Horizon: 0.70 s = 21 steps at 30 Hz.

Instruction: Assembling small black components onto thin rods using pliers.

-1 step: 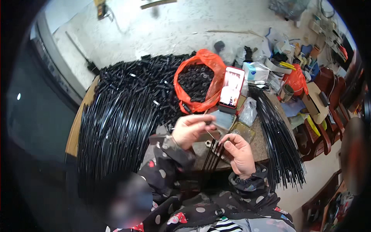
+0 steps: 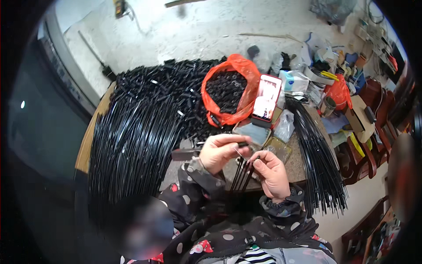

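My left hand [image 2: 218, 153] is closed, its fingertips pinching a small black plastic piece [image 2: 243, 144]. Just to the right, my right hand [image 2: 271, 174] grips the end of a black cable between thumb and forefinger. A thin, light wire or strand [image 2: 239, 154] runs between the two hands; its exact ends are too small to make out. Below the fingers hang several black cables [image 2: 241, 176] over the table's front edge. A thick bundle of long black cables [image 2: 132, 149] covers the left side, with a heap of black plastic pieces [image 2: 162, 83] behind it.
An orange-red plastic bag [image 2: 251, 70] holds small black parts. Right of it stands a lit phone [image 2: 267, 97], with a clear plastic bag [image 2: 285, 125] nearby. Another black cable bundle [image 2: 318, 160] hangs over the table's right edge. Clutter and wooden chairs [image 2: 371, 149] lie farther right.
My left hand has shifted slightly right and down, and the black piece in its fingertips shows more plainly. My right hand stays almost in place. The whole view has tilted a little.
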Motion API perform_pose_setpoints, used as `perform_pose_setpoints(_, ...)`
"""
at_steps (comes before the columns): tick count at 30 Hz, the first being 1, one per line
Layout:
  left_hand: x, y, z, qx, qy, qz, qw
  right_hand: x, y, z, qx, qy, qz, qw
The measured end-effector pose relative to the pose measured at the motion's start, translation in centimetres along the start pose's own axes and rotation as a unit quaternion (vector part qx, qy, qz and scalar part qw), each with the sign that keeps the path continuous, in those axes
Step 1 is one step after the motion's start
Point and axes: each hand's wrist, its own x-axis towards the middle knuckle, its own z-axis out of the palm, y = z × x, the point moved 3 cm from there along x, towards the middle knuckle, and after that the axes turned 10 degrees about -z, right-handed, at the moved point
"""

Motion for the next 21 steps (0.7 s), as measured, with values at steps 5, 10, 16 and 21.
perform_pose_setpoints(5, -6.2, 0.3, 1.7, -0.018, -0.073, 0.124, 0.989, -2.4, 1.0, 4.3, -0.02, -0.053, -0.001, 0.998)
perform_pose_setpoints(10, -10.9, 1.0, 3.0, -0.033, -0.022, 0.05, 0.998, -4.1, 1.1, 6.7, 0.026, -0.099, 0.031, 0.994)
perform_pose_setpoints(16, -14.3, 2.4, 2.9, 0.029, -0.013, 0.099, 0.995, -6.2, 1.6, 9.1, 0.016, -0.131, 0.031, 0.991)
perform_pose_setpoints(21, -14.6, 2.4, 3.5, 0.034, -0.005, 0.078, 0.996, -6.5, 2.1, 8.4, 0.003, -0.101, 0.005, 0.995)
